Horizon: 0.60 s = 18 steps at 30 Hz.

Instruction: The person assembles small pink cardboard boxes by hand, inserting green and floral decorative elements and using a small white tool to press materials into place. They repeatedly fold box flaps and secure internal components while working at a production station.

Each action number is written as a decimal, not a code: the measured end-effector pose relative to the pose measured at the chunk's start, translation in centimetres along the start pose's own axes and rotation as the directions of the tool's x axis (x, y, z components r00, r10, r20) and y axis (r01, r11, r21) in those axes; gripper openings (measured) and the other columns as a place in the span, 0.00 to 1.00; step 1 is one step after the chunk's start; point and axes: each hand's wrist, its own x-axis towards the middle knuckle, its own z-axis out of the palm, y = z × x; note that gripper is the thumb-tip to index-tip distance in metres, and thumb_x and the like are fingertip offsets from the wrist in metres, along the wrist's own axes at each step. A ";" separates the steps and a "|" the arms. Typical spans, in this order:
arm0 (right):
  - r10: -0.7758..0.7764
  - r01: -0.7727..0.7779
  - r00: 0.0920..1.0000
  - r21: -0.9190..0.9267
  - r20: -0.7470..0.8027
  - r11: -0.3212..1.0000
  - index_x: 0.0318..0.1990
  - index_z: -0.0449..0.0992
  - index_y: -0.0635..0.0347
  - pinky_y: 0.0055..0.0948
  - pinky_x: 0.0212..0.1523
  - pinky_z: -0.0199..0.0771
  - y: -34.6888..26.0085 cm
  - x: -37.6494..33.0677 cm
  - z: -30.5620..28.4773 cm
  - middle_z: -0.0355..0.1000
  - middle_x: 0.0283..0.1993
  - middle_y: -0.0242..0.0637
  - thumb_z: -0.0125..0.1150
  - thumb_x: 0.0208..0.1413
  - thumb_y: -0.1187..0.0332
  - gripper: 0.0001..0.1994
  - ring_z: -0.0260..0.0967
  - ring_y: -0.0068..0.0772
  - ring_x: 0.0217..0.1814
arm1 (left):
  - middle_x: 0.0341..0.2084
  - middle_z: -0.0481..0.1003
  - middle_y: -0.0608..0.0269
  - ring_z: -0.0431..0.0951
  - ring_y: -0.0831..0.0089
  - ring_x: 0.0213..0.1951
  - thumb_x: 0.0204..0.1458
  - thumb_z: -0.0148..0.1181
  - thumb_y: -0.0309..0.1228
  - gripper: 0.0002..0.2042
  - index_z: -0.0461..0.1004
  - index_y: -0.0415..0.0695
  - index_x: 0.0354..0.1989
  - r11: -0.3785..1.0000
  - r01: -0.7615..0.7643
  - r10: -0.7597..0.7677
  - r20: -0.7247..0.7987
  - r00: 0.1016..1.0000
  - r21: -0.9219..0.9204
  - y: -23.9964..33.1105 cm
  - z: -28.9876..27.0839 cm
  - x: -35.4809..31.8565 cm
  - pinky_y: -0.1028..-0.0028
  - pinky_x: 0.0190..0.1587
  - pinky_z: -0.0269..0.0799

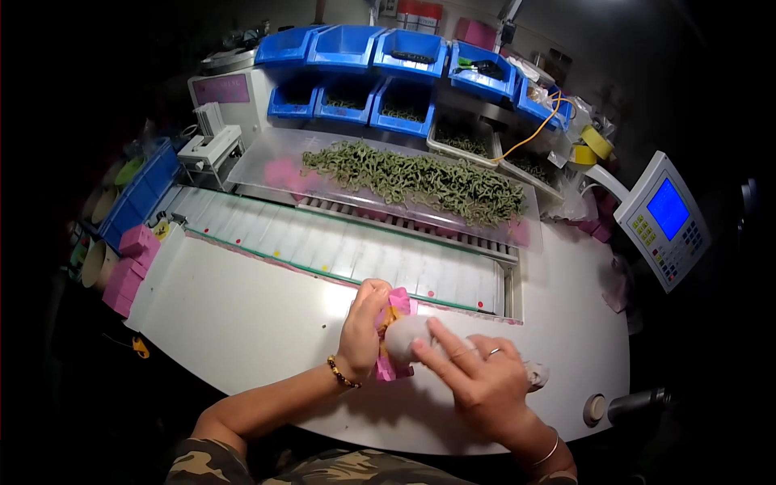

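Note:
At the front of the white table, my left hand (365, 327) is closed around the left side of a pink packet (396, 368). Orange-yellow material (387, 317) shows at the packet's crumpled opening. My right hand (485, 380) grips a pale grey, rounded object (411, 338) and presses its blunt end against the packet. Index and middle fingers lie along that object; its exact kind is unclear. A whitish, crumpled piece (536, 376) sticks out beyond the right hand, and I cannot tell whether it belongs to the same object.
Behind my hands runs a segmented white strip with coloured dots (339, 250). Beyond it, curly dried green leaves (420, 179) lie on a clear tray, below blue bins (346, 47). Pink boxes (129, 275) stand left; a control panel (666, 220) and dark cylinder (638, 406) are right.

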 end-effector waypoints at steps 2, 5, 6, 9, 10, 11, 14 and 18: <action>0.077 -0.074 0.990 0.027 -0.119 0.997 0.54 0.80 0.43 0.27 0.37 0.67 0.6 0.9 -0.8 0.76 0.56 0.34 0.59 0.48 0.70 0.23 0.69 0.30 0.32 | 0.33 0.66 0.68 0.67 0.79 0.34 0.66 0.41 0.37 0.09 0.64 0.45 0.38 0.984 0.088 -0.094 -0.030 0.995 -0.156 0.9 0.4 0.2 0.78 0.41 0.67; 0.163 -0.193 0.860 -0.013 -0.483 0.981 0.53 0.80 0.45 0.28 0.34 0.68 0.8 1.4 -1.0 0.78 0.53 0.33 0.61 0.48 0.70 0.22 0.69 0.30 0.31 | 0.34 0.67 0.67 0.67 0.79 0.35 0.65 0.41 0.39 0.11 0.64 0.44 0.38 0.939 0.229 -0.242 -0.019 0.970 -0.258 1.6 0.0 0.6 0.78 0.41 0.66; 0.119 -0.154 0.904 -0.052 -0.412 0.987 0.53 0.80 0.47 0.28 0.33 0.68 0.3 1.6 -1.6 0.78 0.52 0.35 0.62 0.48 0.69 0.21 0.69 0.30 0.31 | 0.33 0.66 0.67 0.67 0.79 0.34 0.65 0.41 0.39 0.11 0.64 0.44 0.39 0.986 0.100 -0.107 -0.049 0.993 -0.132 1.4 0.2 0.7 0.79 0.41 0.66; -0.023 0.026 0.998 0.056 -0.057 0.998 0.57 0.77 0.41 0.24 0.36 0.68 -1.6 0.3 1.0 0.75 0.58 0.34 0.59 0.48 0.70 0.25 0.70 0.28 0.32 | 0.31 0.65 0.68 0.66 0.80 0.33 0.65 0.39 0.38 0.11 0.64 0.44 0.39 0.988 -0.051 0.048 0.019 0.999 0.147 3.0 1.2 -0.2 0.79 0.40 0.66; -0.018 0.020 1.000 0.085 -0.024 0.996 0.51 0.81 0.41 0.26 0.39 0.68 -1.8 0.5 0.5 0.76 0.56 0.38 0.61 0.49 0.73 0.20 0.73 0.27 0.33 | 0.31 0.64 0.68 0.65 0.81 0.33 0.65 0.39 0.37 0.11 0.64 0.44 0.39 0.996 -0.030 0.030 0.011 1.000 0.085 2.5 0.6 -0.4 0.79 0.39 0.65; -0.023 0.025 0.999 0.089 -0.025 0.996 0.51 0.81 0.41 0.26 0.39 0.68 -1.4 0.6 0.2 0.76 0.56 0.38 0.61 0.49 0.73 0.20 0.73 0.27 0.33 | 0.31 0.64 0.69 0.65 0.82 0.32 0.65 0.38 0.37 0.11 0.64 0.44 0.39 1.000 -0.010 0.010 0.004 1.000 0.021 2.2 0.3 -0.6 0.79 0.39 0.65; 0.042 -0.031 0.996 0.132 -0.082 0.991 0.54 0.80 0.44 0.25 0.35 0.66 0.0 1.0 -0.6 0.76 0.57 0.34 0.58 0.47 0.71 0.23 0.70 0.29 0.31 | 0.30 0.64 0.69 0.65 0.82 0.32 0.66 0.38 0.38 0.11 0.63 0.44 0.40 1.000 0.011 -0.011 -0.006 1.000 0.006 2.6 0.1 -0.3 0.79 0.38 0.65; 0.121 -0.108 0.890 0.055 -0.439 0.993 0.48 0.82 0.55 0.27 0.30 0.66 0.1 1.5 -1.8 0.79 0.51 0.38 0.59 0.51 0.73 0.16 0.70 0.31 0.28 | 0.30 0.67 0.66 0.69 0.80 0.34 0.65 0.40 0.40 0.12 0.62 0.44 0.41 0.996 -0.083 0.083 0.039 0.996 -0.017 3.3 0.0 -0.3 0.78 0.39 0.67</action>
